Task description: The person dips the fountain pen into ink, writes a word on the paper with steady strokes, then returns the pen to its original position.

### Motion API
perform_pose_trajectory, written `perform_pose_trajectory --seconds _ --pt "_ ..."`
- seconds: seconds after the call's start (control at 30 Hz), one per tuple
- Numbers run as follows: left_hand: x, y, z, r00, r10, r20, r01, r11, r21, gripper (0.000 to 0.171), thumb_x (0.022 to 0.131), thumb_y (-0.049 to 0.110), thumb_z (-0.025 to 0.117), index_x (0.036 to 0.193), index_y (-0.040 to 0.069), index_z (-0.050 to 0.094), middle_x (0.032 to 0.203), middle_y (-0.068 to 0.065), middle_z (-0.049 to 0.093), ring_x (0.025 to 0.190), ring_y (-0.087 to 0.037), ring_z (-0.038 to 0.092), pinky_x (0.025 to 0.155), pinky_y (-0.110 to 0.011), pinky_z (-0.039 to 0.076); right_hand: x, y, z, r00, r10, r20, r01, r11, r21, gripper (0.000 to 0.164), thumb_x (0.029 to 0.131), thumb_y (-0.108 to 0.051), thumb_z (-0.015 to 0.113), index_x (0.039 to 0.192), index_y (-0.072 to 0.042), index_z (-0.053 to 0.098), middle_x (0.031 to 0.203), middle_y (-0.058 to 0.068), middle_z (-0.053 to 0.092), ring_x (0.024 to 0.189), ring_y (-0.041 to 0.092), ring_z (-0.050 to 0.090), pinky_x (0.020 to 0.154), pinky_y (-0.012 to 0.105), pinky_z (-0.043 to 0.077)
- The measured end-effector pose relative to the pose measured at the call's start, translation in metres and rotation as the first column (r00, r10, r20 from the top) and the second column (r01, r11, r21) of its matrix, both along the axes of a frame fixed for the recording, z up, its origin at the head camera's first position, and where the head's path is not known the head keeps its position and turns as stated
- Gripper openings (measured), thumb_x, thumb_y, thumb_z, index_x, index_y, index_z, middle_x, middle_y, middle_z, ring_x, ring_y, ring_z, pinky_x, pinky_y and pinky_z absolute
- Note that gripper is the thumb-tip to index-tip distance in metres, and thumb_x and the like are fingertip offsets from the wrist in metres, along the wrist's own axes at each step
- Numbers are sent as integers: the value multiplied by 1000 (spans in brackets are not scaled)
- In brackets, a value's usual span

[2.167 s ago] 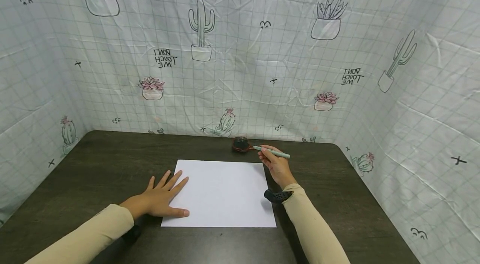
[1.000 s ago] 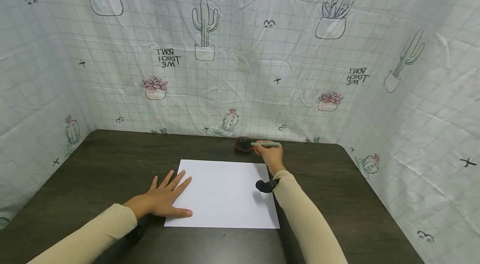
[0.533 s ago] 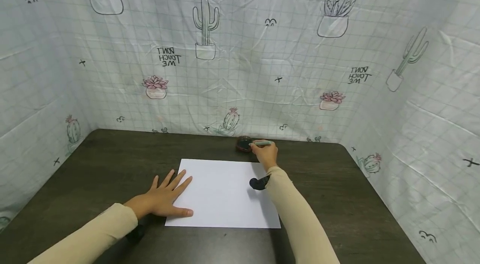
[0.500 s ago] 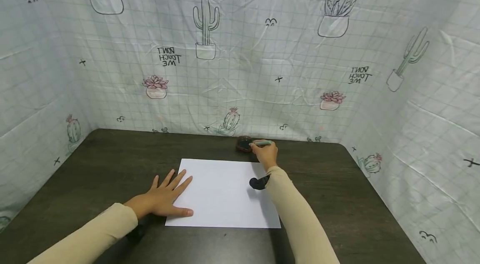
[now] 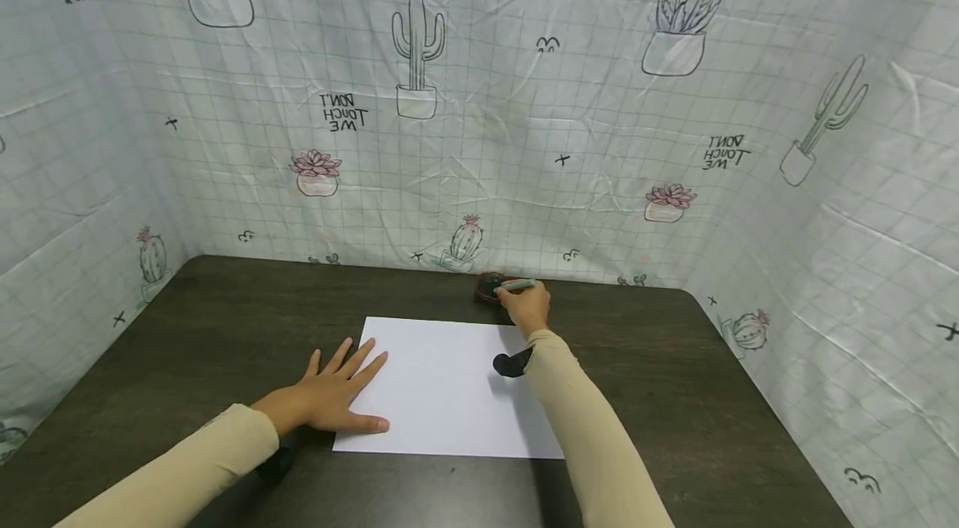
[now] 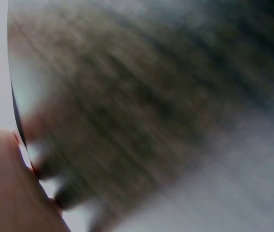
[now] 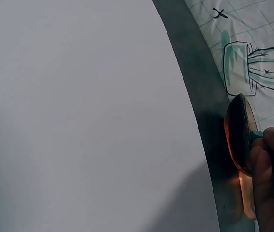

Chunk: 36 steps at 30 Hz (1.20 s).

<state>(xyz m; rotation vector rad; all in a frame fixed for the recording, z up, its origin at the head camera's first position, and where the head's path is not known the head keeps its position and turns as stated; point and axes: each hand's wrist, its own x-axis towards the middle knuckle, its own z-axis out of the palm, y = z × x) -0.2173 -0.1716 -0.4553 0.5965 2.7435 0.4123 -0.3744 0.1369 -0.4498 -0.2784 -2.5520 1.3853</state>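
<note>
A white sheet of paper (image 5: 442,386) lies on the dark wooden table. My left hand (image 5: 325,395) rests flat with fingers spread over the sheet's left edge. Beyond the paper's far right corner, my right hand (image 5: 528,307) pinches a slim pale green pen-like stick (image 5: 519,284). Its front end is at a small round, dark thing with an orange-red rim (image 5: 489,286) near the table's back edge. In the right wrist view this dark thing (image 7: 242,135) looks glossy and orange along its side, and the stick's green end (image 7: 257,135) shows by the fingers.
A white curtain (image 5: 494,136) printed with a grid and cacti hangs behind and beside the table. A dark band with a rounded part (image 5: 512,364) is on my right wrist, over the paper. The wooden table (image 5: 674,395) extends to both sides.
My right hand has moved left and closer to the dark round thing, bringing the stick's end over it. The left hand stays on the paper. The head view has shifted slightly.
</note>
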Motion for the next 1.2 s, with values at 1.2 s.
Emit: perform_pose_trajectory --seconds 1.2 --pt "-2 -1 -4 1000 -4 16 4 1000 5 105 77 80 51 156 21 14 162 -8 -1 145 -42 -5 102 -74 -7 2 6 3 999 -41 24 40 997 59 15 82 -20 76 90 -8 75 83 13 72 94 34 66 86 46 51"
